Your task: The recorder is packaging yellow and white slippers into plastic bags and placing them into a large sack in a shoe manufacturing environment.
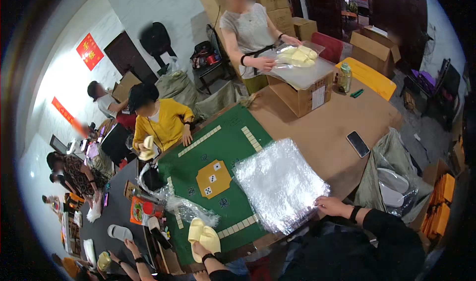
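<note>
The left hand point(200, 250) holds yellow slippers point(211, 238), the right hand point(334, 206) touches clear plastic point(280, 182).

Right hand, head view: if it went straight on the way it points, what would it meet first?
Most likely the shiny clear plastic sheets: the right hand seems to be at their edge, though depth is hard to judge.

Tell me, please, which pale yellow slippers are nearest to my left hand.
The near pair at the edge of the green mat: your left hand touches it. The far slippers lie above the cardboard box; a yellow-shirted person holds the others.
</note>
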`<state>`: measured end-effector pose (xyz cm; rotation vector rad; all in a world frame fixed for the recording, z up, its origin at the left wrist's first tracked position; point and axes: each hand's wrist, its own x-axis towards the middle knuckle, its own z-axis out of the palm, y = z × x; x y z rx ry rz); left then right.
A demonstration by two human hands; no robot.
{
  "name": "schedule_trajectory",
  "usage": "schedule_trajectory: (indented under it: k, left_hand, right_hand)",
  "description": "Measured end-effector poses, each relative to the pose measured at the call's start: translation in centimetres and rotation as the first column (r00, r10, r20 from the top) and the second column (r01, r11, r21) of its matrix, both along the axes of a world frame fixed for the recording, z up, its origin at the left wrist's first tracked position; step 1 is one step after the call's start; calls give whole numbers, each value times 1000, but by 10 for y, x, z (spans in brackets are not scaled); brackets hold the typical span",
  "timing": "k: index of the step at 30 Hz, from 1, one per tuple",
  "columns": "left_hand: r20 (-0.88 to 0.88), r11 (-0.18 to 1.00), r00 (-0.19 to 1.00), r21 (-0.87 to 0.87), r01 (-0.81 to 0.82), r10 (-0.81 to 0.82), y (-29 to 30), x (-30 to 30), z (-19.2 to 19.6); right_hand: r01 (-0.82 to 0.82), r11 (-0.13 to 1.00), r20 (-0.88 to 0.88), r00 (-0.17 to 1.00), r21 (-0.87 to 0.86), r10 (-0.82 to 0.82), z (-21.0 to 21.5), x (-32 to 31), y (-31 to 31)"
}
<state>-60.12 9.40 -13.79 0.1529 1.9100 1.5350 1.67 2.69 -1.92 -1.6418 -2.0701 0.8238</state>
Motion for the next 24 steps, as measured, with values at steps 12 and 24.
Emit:
schedule_trajectory:
  k: [12,24]
  left_hand:
    - [-422,721,616,-146,677,-665,-4,211,196]
    - [-683,-66,-660,-678,732,-312,64,441,134]
  right_hand:
    - [-34,991,-258,964,126,66,-5,15,41]
    - [71,963,-177,984,260,-25,-6,36,83]
